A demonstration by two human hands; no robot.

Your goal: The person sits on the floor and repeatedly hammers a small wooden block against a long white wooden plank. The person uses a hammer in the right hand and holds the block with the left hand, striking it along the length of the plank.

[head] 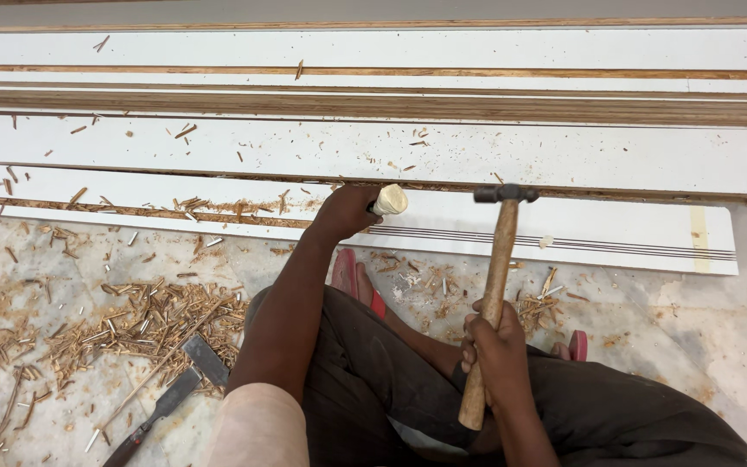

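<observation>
We look down at a pale, mottled stone floor (719, 346) that fills the lower part of the view, dusted with sawdust. Across the upper part lie long white laminated boards (477, 156), stacked side by side with their brown wooden edges showing as stripes; nothing of the walls or the rest of the room can be made out. The nearest board (616, 233) is narrower, with thin dark grooves running along it, and it ends short of the right edge of the view. Heaps of wood chips and splinters (149, 324) cover the floor at the left (a thinner scatter lies on the boards too). We sit on the floor in dark trousers (391, 380), a red sandal (352, 272) under one foot just beside the nearest board.

Our right hand (499, 350) is closed in a fist around the lower part of a wooden-handled hammer (494, 285), whose dark metal head is level with the far edge of the grooved board. Our left hand (347, 210) is wrapped around a chisel with a pale wooden handle (388, 201); only the rounded handle end shows, and the blade is hidden by the hand. A second chisel (175, 393), with a broad steel blade, lies untouched among the chips at the lower left.
</observation>
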